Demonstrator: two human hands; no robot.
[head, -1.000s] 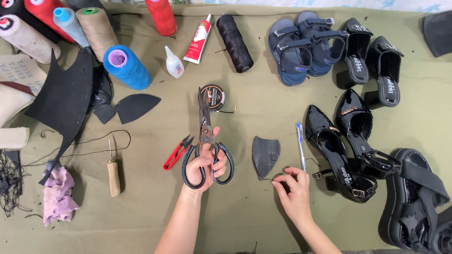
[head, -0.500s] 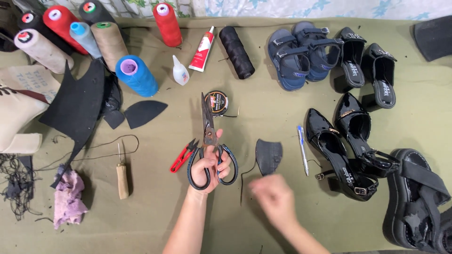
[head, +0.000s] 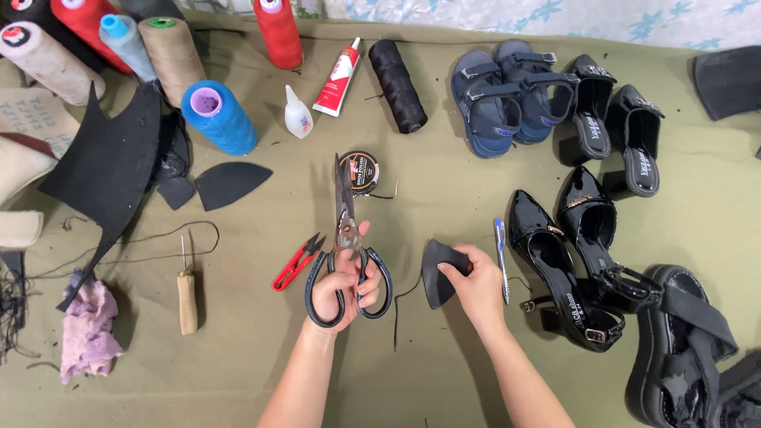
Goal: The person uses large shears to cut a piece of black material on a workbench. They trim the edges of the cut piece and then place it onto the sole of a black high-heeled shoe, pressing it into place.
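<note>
Head view, our entry: left hand (head: 339,287) closed through the loop handles of the large scissors (head: 346,246), blades shut and pointing away over the olive cloth (head: 444,198); right hand (head: 479,287) pinching the small black leather piece (head: 438,271) lying just right of the scissors. Around them we list red thread snips (head: 296,261) to the left, a blue pen (head: 501,255) to the right, and a round tin (head: 360,170) beyond the blade tips.

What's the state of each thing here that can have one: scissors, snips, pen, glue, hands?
large scissors: blades closed, lying flat
left hand: gripping the scissor handles
right hand: pinching the black leather piece
red thread snips: slightly open
blue pen: lying flat, untouched
glue tube: capped, lying down
small glue bottle: capped
blue thread cone: on its side
</note>
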